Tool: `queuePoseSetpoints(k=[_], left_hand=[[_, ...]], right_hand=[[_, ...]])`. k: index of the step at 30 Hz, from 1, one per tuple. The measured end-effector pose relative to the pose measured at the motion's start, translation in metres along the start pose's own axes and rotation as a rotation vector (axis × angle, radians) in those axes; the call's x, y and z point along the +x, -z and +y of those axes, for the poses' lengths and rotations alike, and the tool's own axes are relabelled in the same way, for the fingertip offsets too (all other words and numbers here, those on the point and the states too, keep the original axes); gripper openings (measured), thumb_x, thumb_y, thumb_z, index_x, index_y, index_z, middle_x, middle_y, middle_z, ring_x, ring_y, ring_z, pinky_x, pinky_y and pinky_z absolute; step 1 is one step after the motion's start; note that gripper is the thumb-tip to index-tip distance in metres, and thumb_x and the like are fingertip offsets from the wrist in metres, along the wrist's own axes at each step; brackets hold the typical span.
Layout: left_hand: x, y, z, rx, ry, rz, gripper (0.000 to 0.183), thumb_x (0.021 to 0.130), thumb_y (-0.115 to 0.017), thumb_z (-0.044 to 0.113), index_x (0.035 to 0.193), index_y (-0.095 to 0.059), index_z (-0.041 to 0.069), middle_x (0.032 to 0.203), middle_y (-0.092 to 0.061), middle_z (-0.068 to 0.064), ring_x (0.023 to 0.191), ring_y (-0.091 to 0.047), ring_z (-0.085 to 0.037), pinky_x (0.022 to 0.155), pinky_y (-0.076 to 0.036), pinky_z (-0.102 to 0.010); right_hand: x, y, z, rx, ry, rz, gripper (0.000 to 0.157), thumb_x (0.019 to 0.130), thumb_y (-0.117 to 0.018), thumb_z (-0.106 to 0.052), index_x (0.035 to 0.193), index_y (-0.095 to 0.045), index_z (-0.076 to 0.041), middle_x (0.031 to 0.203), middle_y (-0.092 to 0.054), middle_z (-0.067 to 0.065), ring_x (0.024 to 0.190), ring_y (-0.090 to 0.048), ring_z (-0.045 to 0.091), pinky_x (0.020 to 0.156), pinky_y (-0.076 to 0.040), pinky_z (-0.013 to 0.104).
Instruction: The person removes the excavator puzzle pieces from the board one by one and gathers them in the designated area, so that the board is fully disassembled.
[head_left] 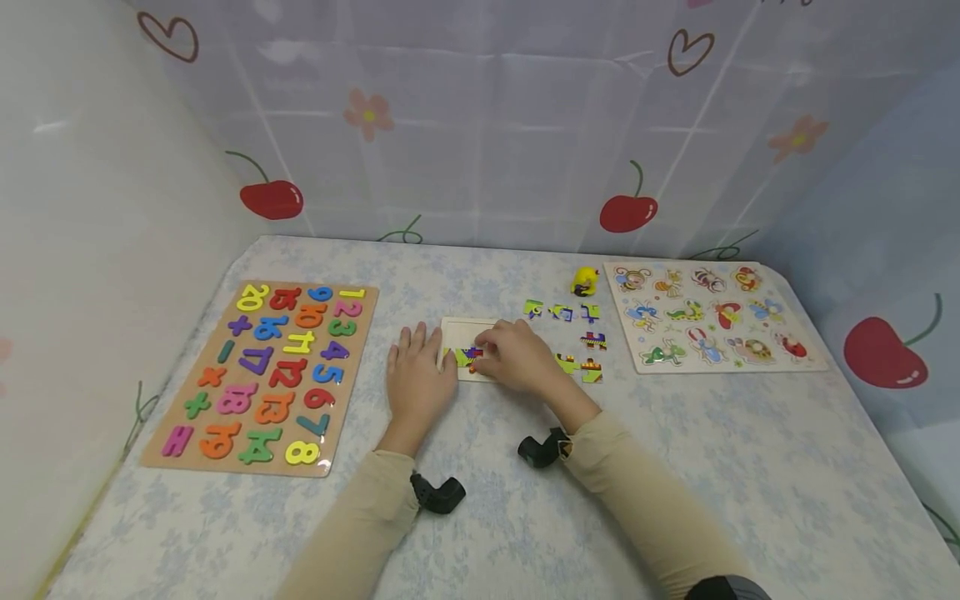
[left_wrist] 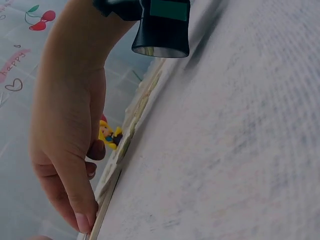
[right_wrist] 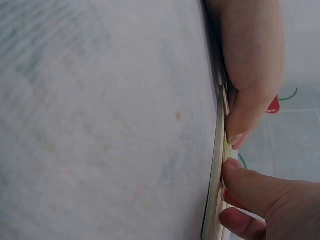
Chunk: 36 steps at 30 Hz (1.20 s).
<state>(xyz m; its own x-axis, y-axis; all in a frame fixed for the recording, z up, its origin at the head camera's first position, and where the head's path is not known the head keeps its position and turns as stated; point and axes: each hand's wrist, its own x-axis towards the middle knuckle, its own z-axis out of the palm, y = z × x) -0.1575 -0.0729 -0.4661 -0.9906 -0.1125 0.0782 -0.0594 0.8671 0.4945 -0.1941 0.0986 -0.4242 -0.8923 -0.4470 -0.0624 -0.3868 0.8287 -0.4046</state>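
A small wooden puzzle tray (head_left: pixel 457 330) lies in the middle of the table. Several colourful puzzle pieces (head_left: pixel 465 358) sit in its lower left part. My left hand (head_left: pixel 420 375) rests at the tray's left side, fingers extended, its thumb at the pieces. Over the tray, my right hand (head_left: pixel 520 357) has curled fingers and pinches a puzzle piece down at the tray surface; the fingers hide most of that piece. In the right wrist view, the right thumb and fingers (right_wrist: pixel 250 187) meet at the tray's top, with a bit of red showing between them.
Loose puzzle pieces (head_left: pixel 561 313) lie right of the tray, some partly behind the right hand. A yellow toy figure (head_left: pixel 584 282) stands behind them. A number board (head_left: pixel 255 392) lies at left, an insect picture board (head_left: pixel 705 321) at right.
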Motion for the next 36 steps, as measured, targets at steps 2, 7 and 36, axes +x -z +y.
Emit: queuePoseSetpoints(k=[2,7,36], left_hand=[[0.0,0.0,0.0,0.002,-0.002,0.005,0.054,0.1,-0.047,0.04,0.148,-0.049,0.014,0.16,-0.036,-0.01,0.153,-0.021,-0.032,0.125,-0.014,-0.053],[0.0,0.001,0.001,-0.005,-0.006,0.017,0.053,0.099,-0.049,0.039,0.146,-0.051,0.013,0.16,-0.037,-0.01,0.153,-0.022,-0.032,0.125,-0.014,-0.053],[-0.001,0.0,0.001,-0.043,-0.003,0.034,0.051,0.099,-0.051,0.036,0.145,-0.052,0.013,0.159,-0.038,-0.011,0.153,-0.022,-0.032,0.125,-0.014,-0.053]], right_hand=[[0.001,0.0,-0.002,-0.001,0.002,-0.001,0.036,0.089,-0.074,-0.034,0.119,-0.071,-0.016,0.1,-0.064,0.0,0.089,-0.05,0.02,0.071,-0.044,0.031],[0.001,-0.002,-0.003,0.015,-0.002,-0.001,0.036,0.088,-0.075,-0.035,0.118,-0.07,-0.014,0.095,-0.06,0.0,0.086,-0.048,0.02,0.07,-0.041,0.031],[-0.017,0.029,0.047,0.362,-0.197,0.072,0.03,0.096,-0.067,-0.022,0.124,-0.056,-0.019,0.105,-0.064,0.007,0.078,-0.057,0.023,0.062,-0.046,0.03]])
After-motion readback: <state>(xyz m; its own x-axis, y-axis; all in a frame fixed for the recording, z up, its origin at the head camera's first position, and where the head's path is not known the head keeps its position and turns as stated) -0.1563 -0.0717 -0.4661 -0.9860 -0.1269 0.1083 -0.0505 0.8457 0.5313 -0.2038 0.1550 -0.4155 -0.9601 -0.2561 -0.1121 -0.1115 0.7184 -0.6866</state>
